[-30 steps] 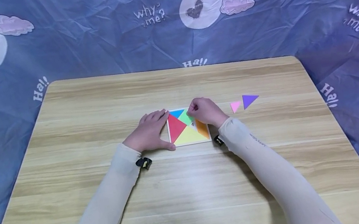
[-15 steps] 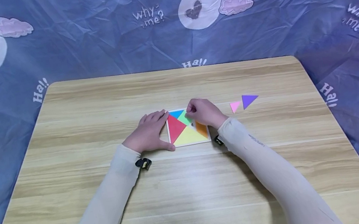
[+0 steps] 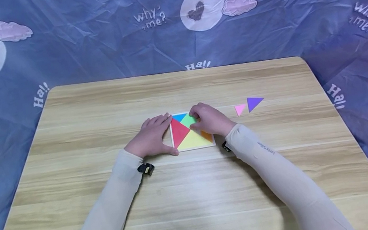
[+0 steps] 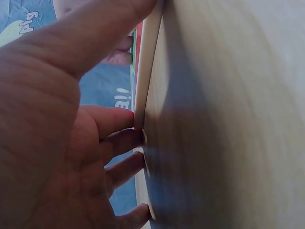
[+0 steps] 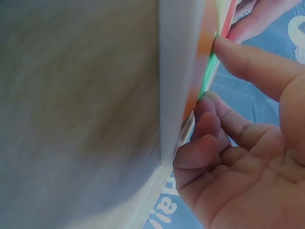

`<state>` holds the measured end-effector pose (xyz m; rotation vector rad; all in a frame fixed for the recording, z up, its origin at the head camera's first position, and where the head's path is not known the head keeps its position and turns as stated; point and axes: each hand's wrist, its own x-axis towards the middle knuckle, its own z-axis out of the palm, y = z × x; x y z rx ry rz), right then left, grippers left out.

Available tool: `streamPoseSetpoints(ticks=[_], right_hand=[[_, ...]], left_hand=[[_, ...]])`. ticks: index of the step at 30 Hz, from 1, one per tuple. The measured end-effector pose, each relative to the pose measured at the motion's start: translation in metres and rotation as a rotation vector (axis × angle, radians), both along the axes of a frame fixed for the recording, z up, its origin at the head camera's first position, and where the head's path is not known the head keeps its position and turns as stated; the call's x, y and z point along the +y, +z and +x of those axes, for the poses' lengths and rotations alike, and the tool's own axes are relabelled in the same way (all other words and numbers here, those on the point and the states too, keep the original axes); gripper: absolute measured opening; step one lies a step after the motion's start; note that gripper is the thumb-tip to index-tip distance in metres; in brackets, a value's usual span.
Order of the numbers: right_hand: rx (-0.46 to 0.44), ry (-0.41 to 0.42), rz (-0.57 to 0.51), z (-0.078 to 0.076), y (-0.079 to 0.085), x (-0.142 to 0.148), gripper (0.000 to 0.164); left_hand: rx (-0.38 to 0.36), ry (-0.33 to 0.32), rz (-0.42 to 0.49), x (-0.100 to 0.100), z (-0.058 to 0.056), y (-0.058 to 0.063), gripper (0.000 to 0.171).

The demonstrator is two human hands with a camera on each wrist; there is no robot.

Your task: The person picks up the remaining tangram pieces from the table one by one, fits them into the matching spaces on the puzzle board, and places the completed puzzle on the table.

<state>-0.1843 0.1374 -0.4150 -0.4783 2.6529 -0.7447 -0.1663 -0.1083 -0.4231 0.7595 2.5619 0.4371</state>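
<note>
A tangram tray (image 3: 195, 148) with a pale rim lies on the table between the hands. Inside it sit a red triangle (image 3: 179, 133), a yellow triangle (image 3: 192, 142), a blue piece (image 3: 178, 117), a green piece (image 3: 188, 121) and an orange piece (image 3: 207, 136), partly under the right hand. The left hand (image 3: 150, 138) braces the tray's left side, thumb at the near corner and index finger at the far one, fingers spread. With thumb and index fingertips at its two ends, the right hand (image 5: 248, 138) pinches the green piece; its other fingers are curled.
Right of the tray, a small pink triangle (image 3: 240, 109) and a larger purple triangle (image 3: 255, 103) lie on the wooden table (image 3: 171, 207). A blue printed cloth (image 3: 99, 35) hangs behind the table.
The right hand's thumb and index finger have spread apart along the green piece, and the hand now covers more of the orange piece. The left hand stays in place.
</note>
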Motion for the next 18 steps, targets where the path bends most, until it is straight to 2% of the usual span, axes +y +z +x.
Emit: streamPoseSetpoints(ticks=[4,7,11,15,18], right_hand=[[-0.001,0.006,-0.01,-0.001,-0.002,0.003,0.04],[-0.001,0.017,-0.075,0.002,0.002,0.014,0.041],[0.051,-0.047,-0.123,0.01,0.009,0.047,0.042],[0.155,-0.188,0.0,0.021,0.012,0.091,0.043],[0.176,-0.241,0.113,0.028,0.01,0.117,0.04]], left_hand=[[0.005,-0.004,0.004,0.0,0.0,-0.001,0.127],[0.004,-0.001,0.01,0.0,0.001,-0.001,0.127],[0.004,0.003,0.012,0.0,0.003,-0.001,0.128],[0.008,0.004,0.011,0.0,0.004,-0.001,0.128],[0.005,0.005,0.013,0.002,0.006,0.0,0.128]])
